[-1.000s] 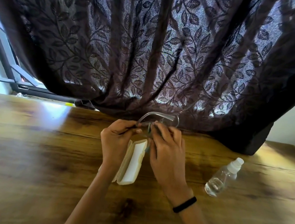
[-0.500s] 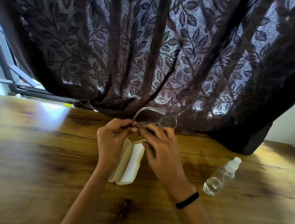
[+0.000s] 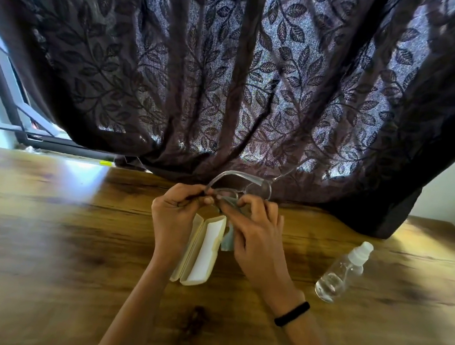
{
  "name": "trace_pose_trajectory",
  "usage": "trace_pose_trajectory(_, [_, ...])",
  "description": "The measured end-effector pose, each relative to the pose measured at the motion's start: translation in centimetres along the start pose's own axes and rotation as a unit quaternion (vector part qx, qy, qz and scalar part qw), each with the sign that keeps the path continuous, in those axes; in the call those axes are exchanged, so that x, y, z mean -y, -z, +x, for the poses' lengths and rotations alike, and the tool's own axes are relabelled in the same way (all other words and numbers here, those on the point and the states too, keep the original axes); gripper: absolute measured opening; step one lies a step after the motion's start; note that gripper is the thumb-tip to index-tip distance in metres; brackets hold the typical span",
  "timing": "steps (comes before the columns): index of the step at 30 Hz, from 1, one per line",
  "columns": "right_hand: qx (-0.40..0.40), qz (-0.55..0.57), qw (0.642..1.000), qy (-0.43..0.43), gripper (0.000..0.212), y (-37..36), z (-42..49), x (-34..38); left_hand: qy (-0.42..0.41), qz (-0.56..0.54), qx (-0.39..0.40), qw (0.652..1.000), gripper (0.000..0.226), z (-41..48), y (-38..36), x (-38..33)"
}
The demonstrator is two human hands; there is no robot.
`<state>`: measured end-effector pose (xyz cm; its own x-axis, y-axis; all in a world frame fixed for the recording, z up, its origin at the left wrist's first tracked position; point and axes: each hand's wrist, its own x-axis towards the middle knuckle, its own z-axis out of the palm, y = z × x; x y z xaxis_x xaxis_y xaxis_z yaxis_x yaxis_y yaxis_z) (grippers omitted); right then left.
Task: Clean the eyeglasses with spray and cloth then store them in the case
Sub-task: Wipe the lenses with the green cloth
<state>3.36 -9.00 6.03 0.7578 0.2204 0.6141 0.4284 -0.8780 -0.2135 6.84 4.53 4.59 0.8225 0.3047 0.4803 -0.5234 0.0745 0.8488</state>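
Since a second ago, both hands have kept the clear-framed eyeglasses point(image 3: 240, 186) raised above the wooden table point(image 3: 43, 236), and a pale blue-grey cleaning cloth point(image 3: 229, 236) now hangs lower from the right hand point(image 3: 256, 232). That hand pinches the cloth against the nearer lens, fingers curled around it. On the other side, the left hand point(image 3: 176, 212) grips the frame's left end between thumb and fingertips. Directly below the hands, an open cream hard-shell glasses case point(image 3: 200, 251) lies on the table, partly hidden by the left wrist. Well to the right, apart from both hands, rests a clear plastic spray bottle point(image 3: 342, 273) with a white cap, tilted. A black band point(image 3: 292, 313) circles the right wrist.
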Motion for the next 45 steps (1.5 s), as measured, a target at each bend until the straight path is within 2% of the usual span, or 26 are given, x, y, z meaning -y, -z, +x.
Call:
trace_pose_trajectory(6, [0.013,-0.018,1.000,0.001,0.045,0.0,0.4,0.0,0.007,-0.002,0.003,1.000,0.029,-0.2,-0.3,-0.6])
trace_pose_trajectory(10, [0.020,-0.077,0.996,-0.039,0.048,-0.4,0.2,0.8,-0.007,0.027,-0.002,1.000,0.027,-0.3,-0.5,-0.6])
trace_pose_trajectory(16, [-0.018,-0.140,0.988,-0.060,0.052,-0.1,0.3,1.1,-0.043,0.048,-0.021,0.998,0.028,-0.3,-0.5,-0.4])
trace_pose_trajectory(21, [-0.021,-0.101,0.994,-0.047,0.047,-0.4,-0.2,1.0,-0.039,0.043,-0.052,0.997,0.034,-0.3,-0.3,-0.3])
trace_pose_trajectory(26, [-0.015,-0.045,0.998,-0.038,0.053,-0.7,-1.4,0.5,-0.041,0.044,-0.064,0.996,0.033,-0.4,-0.4,-0.5])
trace_pose_trajectory(40, [0.000,0.072,0.997,-0.007,0.052,-0.9,-0.2,0.4,-0.063,0.061,-0.040,0.995,0.033,-0.3,-0.4,-0.7])
trace_pose_trajectory(45, [-0.049,0.136,0.989,-0.042,0.045,-0.9,-1.0,-0.7,-0.049,0.067,-0.040,0.996,0.029,-0.3,-0.4,-0.5])
